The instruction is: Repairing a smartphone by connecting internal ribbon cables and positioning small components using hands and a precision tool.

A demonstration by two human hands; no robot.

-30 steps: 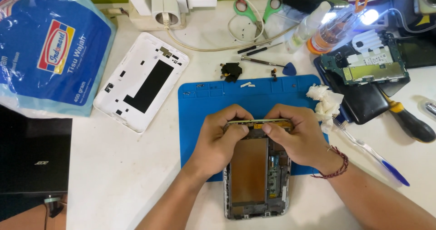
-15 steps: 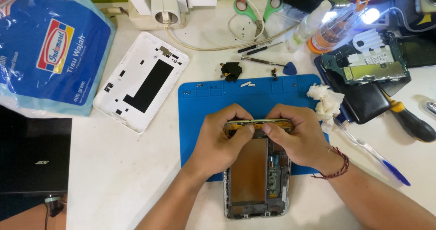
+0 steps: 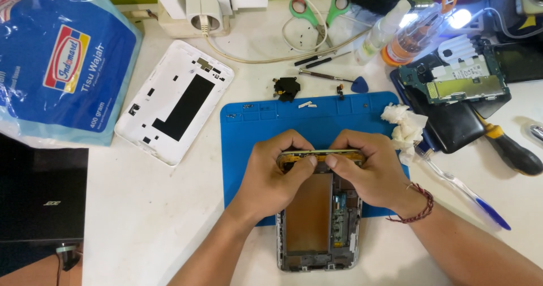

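Looking like an electronics repair bench: blue work mat (image 3: 254, 144), screwdriver (image 3: 509, 150), circuit board (image 3: 458, 85), pry pick (image 3: 360, 85) lying about.

Hands: two – left (image 3: 277, 176), right (image 3: 370, 173)
Scissors (image 3: 319, 12): one
Back covers (image 3: 174, 101): one
Blue mats (image 3: 254, 133): one
Opened tablets (image 3: 319, 224): one

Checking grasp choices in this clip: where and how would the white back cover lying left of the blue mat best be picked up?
Probably by its two long edges near the middle, from above. The white back cover lies flat and diagonal on the table, its long sides free, though the blue pack sits close to its left. Both hands are on the opened tablet.
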